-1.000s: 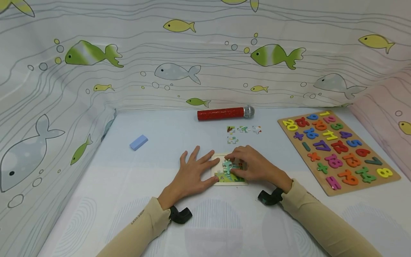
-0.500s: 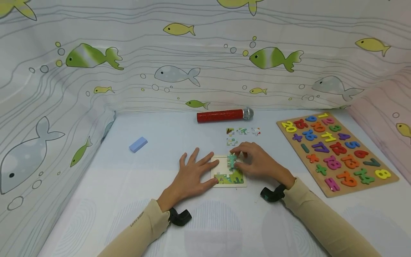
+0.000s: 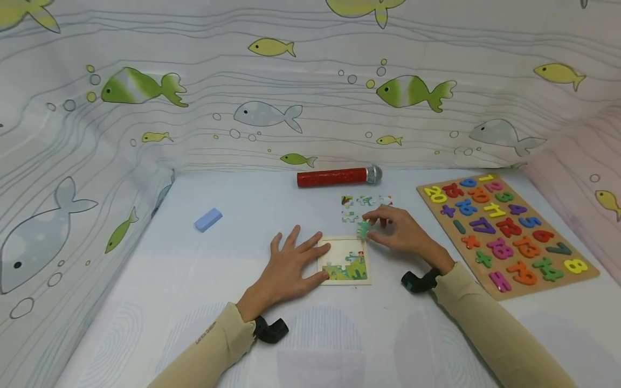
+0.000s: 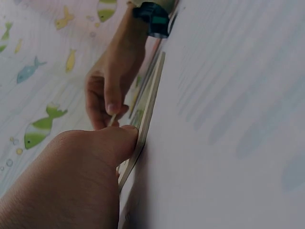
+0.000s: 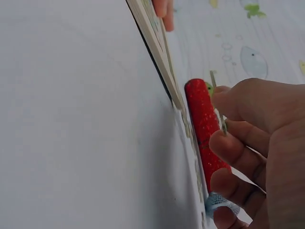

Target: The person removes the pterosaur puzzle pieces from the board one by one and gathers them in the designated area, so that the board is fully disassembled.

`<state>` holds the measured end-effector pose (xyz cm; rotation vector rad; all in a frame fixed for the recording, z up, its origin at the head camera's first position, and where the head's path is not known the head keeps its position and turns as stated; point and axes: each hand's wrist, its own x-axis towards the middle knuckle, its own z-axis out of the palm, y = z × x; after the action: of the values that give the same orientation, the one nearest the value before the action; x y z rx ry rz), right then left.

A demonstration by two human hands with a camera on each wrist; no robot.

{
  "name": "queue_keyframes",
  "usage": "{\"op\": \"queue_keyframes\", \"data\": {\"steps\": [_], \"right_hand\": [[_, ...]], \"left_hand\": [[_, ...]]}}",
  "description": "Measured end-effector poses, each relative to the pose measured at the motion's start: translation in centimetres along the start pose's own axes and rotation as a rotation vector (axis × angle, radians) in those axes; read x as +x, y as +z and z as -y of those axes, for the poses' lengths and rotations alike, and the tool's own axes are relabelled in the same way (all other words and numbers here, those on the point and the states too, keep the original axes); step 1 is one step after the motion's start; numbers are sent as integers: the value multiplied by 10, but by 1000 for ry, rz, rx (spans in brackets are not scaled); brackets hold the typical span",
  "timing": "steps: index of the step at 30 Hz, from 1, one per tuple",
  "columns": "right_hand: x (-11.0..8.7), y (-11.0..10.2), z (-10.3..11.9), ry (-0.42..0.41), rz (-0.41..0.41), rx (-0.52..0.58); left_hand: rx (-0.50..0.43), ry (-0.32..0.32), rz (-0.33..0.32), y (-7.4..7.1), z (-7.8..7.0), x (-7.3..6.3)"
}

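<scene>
In the head view a square wooden puzzle tray point(image 3: 335, 245) lies on the table, with joined green pieces point(image 3: 345, 271) along its bottom and right side. My left hand point(image 3: 287, 269) is spread flat, its thumb and a fingertip resting on the tray's left part. My right hand point(image 3: 405, 231) pinches a teal jigsaw piece point(image 3: 363, 229) between thumb and fingers, held just past the tray's upper right corner. The right wrist view shows that piece point(image 5: 218, 107) edge-on, above the table. Several loose jigsaw pieces point(image 3: 366, 200) lie behind the tray, some close to my right fingertips.
At the back lies a red toy microphone point(image 3: 335, 177). A board of coloured numbers point(image 3: 504, 237) covers the right side. Off to the left is a small blue block point(image 3: 208, 220). Fish-patterned cloth walls point(image 3: 204, 81) border the table.
My right hand has lifted the teal piece out of the tray and moved away to the back right, uncovering the tray's pale base. My left hand has stayed in place.
</scene>
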<state>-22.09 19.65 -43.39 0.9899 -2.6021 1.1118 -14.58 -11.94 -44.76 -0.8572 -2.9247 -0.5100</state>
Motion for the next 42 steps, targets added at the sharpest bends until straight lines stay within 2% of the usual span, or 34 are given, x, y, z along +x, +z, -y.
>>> {"op": "queue_keyframes", "data": {"steps": [9, 22, 42], "right_hand": [[5, -3, -19, 34, 14, -26], [21, -8, -25, 145, 128, -108], [27, -7, -28, 204, 133, -86]], "left_hand": [[6, 0, -7, 1, 0, -1], [-1, 0, 7, 1, -1, -1], [2, 8, -1, -1, 1, -2]]}}
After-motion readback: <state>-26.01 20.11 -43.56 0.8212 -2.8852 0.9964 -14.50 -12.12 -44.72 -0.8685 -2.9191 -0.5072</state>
